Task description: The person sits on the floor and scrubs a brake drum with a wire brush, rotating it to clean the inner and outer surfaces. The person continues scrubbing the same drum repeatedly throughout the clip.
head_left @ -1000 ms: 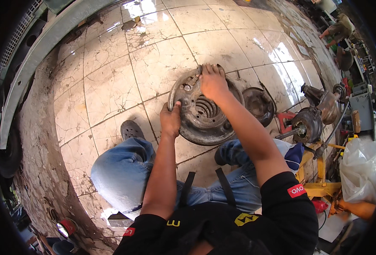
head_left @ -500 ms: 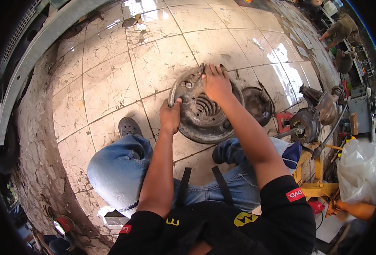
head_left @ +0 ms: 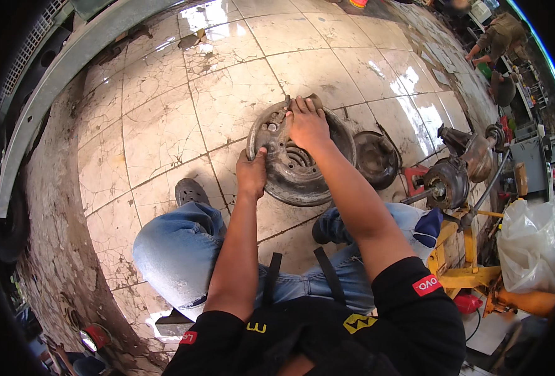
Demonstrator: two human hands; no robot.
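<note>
A round, greasy metal brake backing plate (head_left: 297, 188) lies in front of me, with a coil spring (head_left: 299, 155) showing at its centre opening. My left hand (head_left: 251, 173) grips its left rim, thumb on the upper face and fingers hidden beneath. Across the far part of the plate my right hand (head_left: 308, 125) lies flat, its fingers stretched toward the far rim near a stud. Just to the right, apart from my hands, a smaller dark round metal part (head_left: 378, 160) rests on the tiles.
At right stands an axle assembly (head_left: 450, 183) beside a yellow metal stand (head_left: 465, 276) and a clear plastic bag (head_left: 529, 247). A person (head_left: 502, 39) works at the far right. A long grey metal beam (head_left: 45, 91) curves along the left. Cracked tiles (head_left: 158, 125) cover the floor.
The brake backing plate has shifted slightly and appears a little more tilted. My right hand has moved slightly left with it, its fingers spread wider. The left hand keeps its grip.
</note>
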